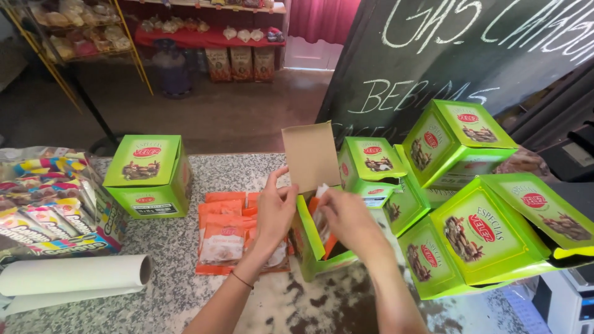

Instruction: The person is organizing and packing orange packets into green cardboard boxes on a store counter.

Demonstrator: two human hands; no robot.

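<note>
An open green carton [314, 250] stands on the speckled stone counter [185, 253] with its brown flap [311, 156] raised. My left hand [274, 210] grips the carton's left rim beside the flap. My right hand [344, 216] reaches into the carton and its fingers are closed on a small packet [320, 192] with orange and white showing. A stack of orange sachets [224, 232] lies flat on the counter just left of the carton, partly under my left wrist.
A closed green carton [148, 176] sits at the left. Several more green cartons [476, 204] are piled at the right. A box of colourful candy packs [49, 204] and a white paper roll [74, 275] lie at far left. A chalkboard [458, 55] stands behind.
</note>
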